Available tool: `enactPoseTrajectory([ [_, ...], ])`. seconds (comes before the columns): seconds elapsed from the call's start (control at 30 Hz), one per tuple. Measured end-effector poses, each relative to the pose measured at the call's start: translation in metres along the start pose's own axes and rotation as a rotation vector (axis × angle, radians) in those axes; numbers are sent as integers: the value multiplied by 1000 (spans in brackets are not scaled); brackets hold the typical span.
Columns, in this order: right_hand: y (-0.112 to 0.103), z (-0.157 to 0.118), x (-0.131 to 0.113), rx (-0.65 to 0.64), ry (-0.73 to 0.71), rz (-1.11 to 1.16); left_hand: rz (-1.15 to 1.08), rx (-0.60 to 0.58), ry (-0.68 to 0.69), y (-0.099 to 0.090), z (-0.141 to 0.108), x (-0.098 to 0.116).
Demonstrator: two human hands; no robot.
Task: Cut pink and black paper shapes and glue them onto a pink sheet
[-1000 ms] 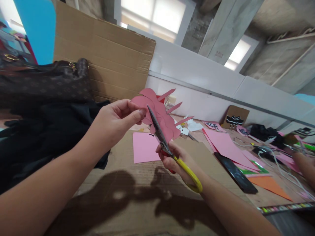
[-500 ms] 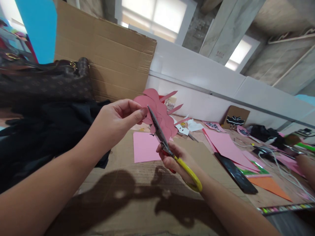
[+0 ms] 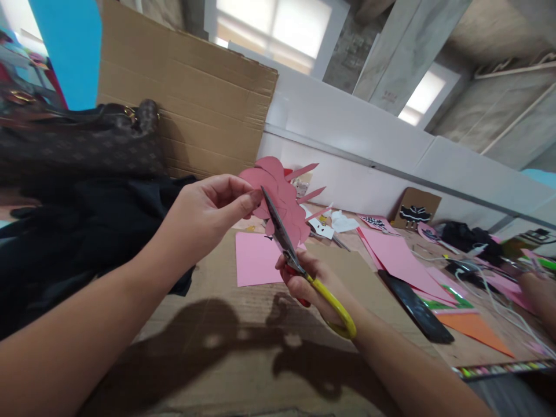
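My left hand (image 3: 221, 211) pinches the left edge of a pink paper cutout (image 3: 284, 200) between thumb and fingers. The cutout has a wavy outline, with several pointed strips sticking out on its right. My right hand (image 3: 310, 278) is closed round the handles of a pair of scissors (image 3: 282, 231), one yellow and one red. Their blades point up and left across the front of the cutout, the tip close to my left thumb. Whether paper lies between the blades I cannot tell. Below the cutout a pink sheet of paper (image 3: 258, 263) lies on the cardboard on the table.
Black cloth (image 3: 99, 231) and a brown handbag (image 3: 87, 142) are at the left, before an upright cardboard panel (image 3: 195, 87). At the right lie pink sheets (image 3: 399, 260), a black phone-like slab (image 3: 417, 307), orange paper (image 3: 475, 333) and white cables (image 3: 490, 284). Another person's hand (image 3: 536, 289) shows at the far right.
The cutout's strips have shifted slightly, while my hands and the scissors keep nearly the same pose. At the far right, the other person's hand has moved a little.
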State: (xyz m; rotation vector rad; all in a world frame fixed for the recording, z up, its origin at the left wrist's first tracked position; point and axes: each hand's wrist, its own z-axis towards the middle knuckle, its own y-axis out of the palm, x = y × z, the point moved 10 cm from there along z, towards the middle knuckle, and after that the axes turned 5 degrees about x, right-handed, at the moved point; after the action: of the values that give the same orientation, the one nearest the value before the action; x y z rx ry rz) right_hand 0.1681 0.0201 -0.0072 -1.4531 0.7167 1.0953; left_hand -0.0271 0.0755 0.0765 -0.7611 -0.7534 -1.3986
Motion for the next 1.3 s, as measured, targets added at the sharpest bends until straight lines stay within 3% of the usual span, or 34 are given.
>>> enactPoseTrajectory([
  [1.3, 2, 3, 3, -13, -28, 52, -57, -29, 43, 4, 0, 4],
])
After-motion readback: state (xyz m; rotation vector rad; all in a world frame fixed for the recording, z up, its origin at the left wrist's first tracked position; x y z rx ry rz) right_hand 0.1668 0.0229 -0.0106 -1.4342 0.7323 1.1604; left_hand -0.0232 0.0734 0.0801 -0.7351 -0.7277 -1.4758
